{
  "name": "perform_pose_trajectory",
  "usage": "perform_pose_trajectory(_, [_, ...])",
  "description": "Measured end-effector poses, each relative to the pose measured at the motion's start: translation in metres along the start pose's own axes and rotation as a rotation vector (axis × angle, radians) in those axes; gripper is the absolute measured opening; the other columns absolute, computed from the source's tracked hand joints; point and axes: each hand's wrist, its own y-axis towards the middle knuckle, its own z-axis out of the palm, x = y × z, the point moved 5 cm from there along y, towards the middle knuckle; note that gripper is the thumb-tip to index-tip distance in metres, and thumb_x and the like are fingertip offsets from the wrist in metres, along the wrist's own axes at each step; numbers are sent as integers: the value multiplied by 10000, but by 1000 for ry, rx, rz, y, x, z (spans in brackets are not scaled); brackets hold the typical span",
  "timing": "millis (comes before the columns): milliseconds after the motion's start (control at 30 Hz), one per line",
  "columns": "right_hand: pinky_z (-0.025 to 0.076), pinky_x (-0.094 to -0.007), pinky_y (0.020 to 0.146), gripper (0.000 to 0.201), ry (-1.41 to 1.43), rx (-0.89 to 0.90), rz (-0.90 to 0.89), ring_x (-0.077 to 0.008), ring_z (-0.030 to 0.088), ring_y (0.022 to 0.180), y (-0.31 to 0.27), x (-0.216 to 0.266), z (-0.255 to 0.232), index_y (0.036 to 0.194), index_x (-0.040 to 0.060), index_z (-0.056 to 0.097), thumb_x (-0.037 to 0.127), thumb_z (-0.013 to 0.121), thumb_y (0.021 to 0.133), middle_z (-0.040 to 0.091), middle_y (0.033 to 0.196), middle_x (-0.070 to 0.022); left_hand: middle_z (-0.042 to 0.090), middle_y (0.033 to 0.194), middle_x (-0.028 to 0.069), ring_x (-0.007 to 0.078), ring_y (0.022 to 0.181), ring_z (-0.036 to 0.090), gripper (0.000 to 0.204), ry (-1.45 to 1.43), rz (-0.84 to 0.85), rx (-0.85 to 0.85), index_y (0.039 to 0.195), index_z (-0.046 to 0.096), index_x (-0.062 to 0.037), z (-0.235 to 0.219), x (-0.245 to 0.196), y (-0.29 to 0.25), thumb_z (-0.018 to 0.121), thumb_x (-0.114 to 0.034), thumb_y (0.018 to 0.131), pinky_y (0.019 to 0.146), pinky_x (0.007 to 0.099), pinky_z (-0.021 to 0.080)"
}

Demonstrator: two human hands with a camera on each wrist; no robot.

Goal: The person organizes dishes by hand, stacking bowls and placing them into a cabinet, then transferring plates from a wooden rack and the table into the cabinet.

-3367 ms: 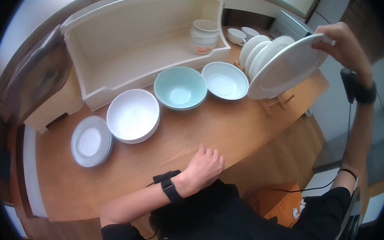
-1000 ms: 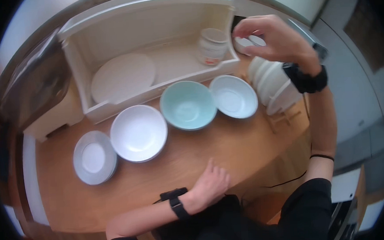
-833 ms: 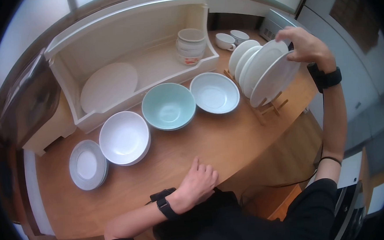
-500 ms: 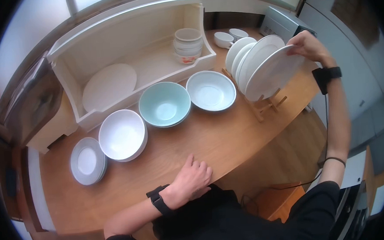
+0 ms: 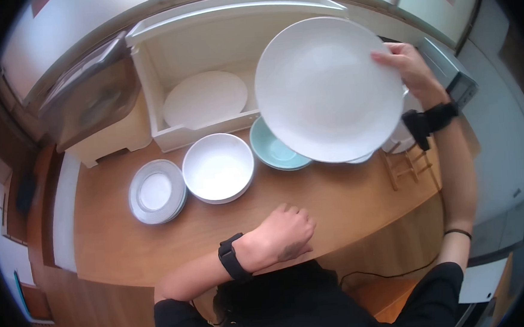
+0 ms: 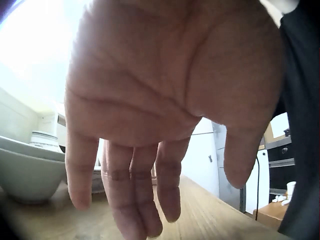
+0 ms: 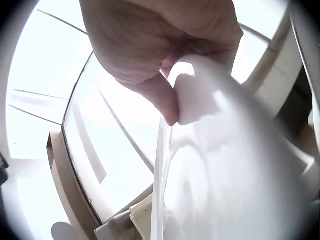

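A large white plate point(image 5: 329, 90) is held up above the bowls by my right hand point(image 5: 412, 67), which pinches its right rim. In the right wrist view the thumb of my right hand point(image 7: 165, 45) lies on one face of the plate point(image 7: 220, 165). My left hand point(image 5: 281, 231) holds nothing near the table's front edge; the left wrist view shows its palm point(image 6: 170, 75) with fingers hanging loosely. Another white plate point(image 5: 204, 99) lies flat inside the cream box point(image 5: 235, 12). The raised plate hides part of the green bowl point(image 5: 279, 150) and most of the bowl beside it.
On the wooden table point(image 5: 312, 202), stacked small plates point(image 5: 156, 191) and a white bowl point(image 5: 218, 168) stand at the left. A wooden rack point(image 5: 407, 169) is at the right, partly behind the right wrist. A lidded container point(image 5: 99, 95) stands left of the box.
The right hand has lifted the large plate off the rack and brought it left, over the bowls. Earlier, another plate came to lie in the box. The left hand stays near the table edge.
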Motion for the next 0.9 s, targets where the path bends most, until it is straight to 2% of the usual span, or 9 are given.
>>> perform_pose_trajectory(67, [564, -274, 671, 300, 261, 19, 119, -141, 684, 715, 34, -16, 39, 1025, -42, 697, 210, 748, 870, 716, 874, -99, 632, 922, 152, 329, 909, 638, 389, -30, -79, -57, 932, 603, -9, -21, 18, -16, 678, -386, 871, 845, 413, 496])
perform_pose_trajectory(167, [570, -310, 725, 293, 365, -44, 195, -206, 701, 760, 82, -46, 84, 1047, -64, 683, 171, 724, 878, 718, 910, -136, 636, 924, 165, 355, 912, 636, 395, -108, -232, -109, 952, 609, -5, -63, 54, -44, 686, -383, 866, 826, 434, 507])
perform_pose_trajectory(233, [558, -326, 757, 282, 360, -66, 222, -211, 695, 800, 103, -52, 112, 1051, -61, 679, 163, 713, 884, 715, 934, -137, 637, 926, 190, 377, 898, 623, 374, -114, -569, -205, 912, 623, 4, -95, 86, -66, 684, -364, 876, 818, 444, 509])
perform_pose_trajectory(300, [520, -366, 826, 277, 361, -96, 274, -230, 672, 905, 123, -56, 143, 1069, -57, 664, 157, 691, 897, 704, 993, -136, 652, 917, 187, 379, 891, 619, 323, 97, -678, -471, 902, 629, -2, -107, 124, -100, 631, -325, 921, 811, 451, 502])
perform_pose_trajectory(400, [532, -370, 849, 338, 388, -59, 278, -241, 666, 954, 150, -62, 183, 1151, -77, 616, 161, 665, 916, 680, 1078, -149, 644, 920, 223, 384, 904, 617, 351, 113, -997, -466, 896, 614, 24, -104, 161, -130, 593, -322, 946, 811, 462, 495])
perform_pose_trajectory(533, [535, -372, 868, 373, 385, 7, 285, -239, 661, 985, 187, -77, 219, 1196, -85, 584, 172, 646, 933, 665, 1119, -151, 622, 1012, 287, 410, 973, 613, 406, 12, -1110, -405, 1005, 588, 91, -85, 191, -132, 583, -311, 949, 859, 466, 498])
perform_pose_trajectory(600, [538, -371, 869, 382, 349, 55, 302, -231, 661, 990, 203, -83, 231, 1211, -85, 571, 181, 633, 944, 663, 1124, -145, 582, 1101, 339, 449, 1042, 596, 487, 53, -1107, -445, 1127, 518, 162, -78, 199, -131, 579, -287, 949, 910, 456, 501])
perform_pose_trajectory(700, [539, -366, 868, 373, 300, 111, 308, -219, 664, 976, 215, -86, 242, 1207, -76, 577, 190, 629, 952, 667, 1117, -136, 546, 1164, 358, 475, 1072, 584, 526, 131, -1071, -417, 1197, 470, 181, -70, 210, -134, 581, -268, 946, 938, 445, 504])
perform_pose_trajectory(900, [552, -343, 846, 345, 291, 246, 355, -214, 672, 961, 237, -113, 258, 1182, -67, 594, 184, 644, 952, 674, 1103, -131, 531, 1168, 406, 485, 1084, 579, 527, 50, -1066, -391, 1188, 480, 181, -68, 217, -137, 598, -265, 933, 939, 445, 504])
